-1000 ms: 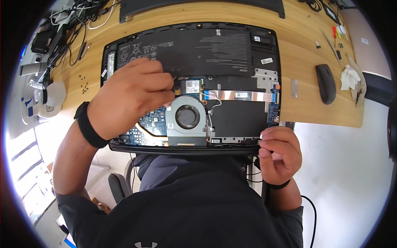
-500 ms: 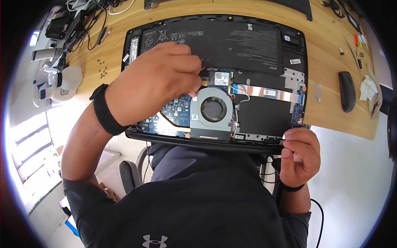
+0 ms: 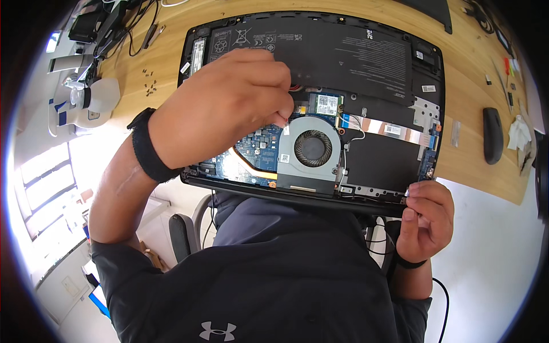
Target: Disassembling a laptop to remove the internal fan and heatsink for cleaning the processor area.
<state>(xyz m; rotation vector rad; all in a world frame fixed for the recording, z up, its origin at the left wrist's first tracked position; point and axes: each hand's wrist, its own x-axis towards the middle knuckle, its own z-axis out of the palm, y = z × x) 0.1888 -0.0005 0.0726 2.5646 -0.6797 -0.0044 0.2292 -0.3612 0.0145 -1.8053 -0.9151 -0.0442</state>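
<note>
Black laptop (image 3: 374, 159) is uncovered, battery (image 3: 337, 60) and fan (image 3: 313, 150) fitted; corner (image 3: 393, 210) is clamped by right hand (image 3: 428, 220); left hand (image 3: 229, 100)'s finger closure cannot be told.

The rectangular black plastic laptop (image 3: 372, 160) is showing a speckled blue circuit board (image 3: 257, 147); its rounded silver-grey metal fan (image 3: 311, 148) is displaying dark blades — its flat plastic ribbon cable (image 3: 374, 126) is gleaming silver between blue ends — and the wooden counter (image 3: 463, 80) is showing honey-yellow grain.

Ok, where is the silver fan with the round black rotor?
In the head view, the fan sits just right of the picture's centre, in the opened black laptop, below the wide black battery and right of the left hand.
</note>
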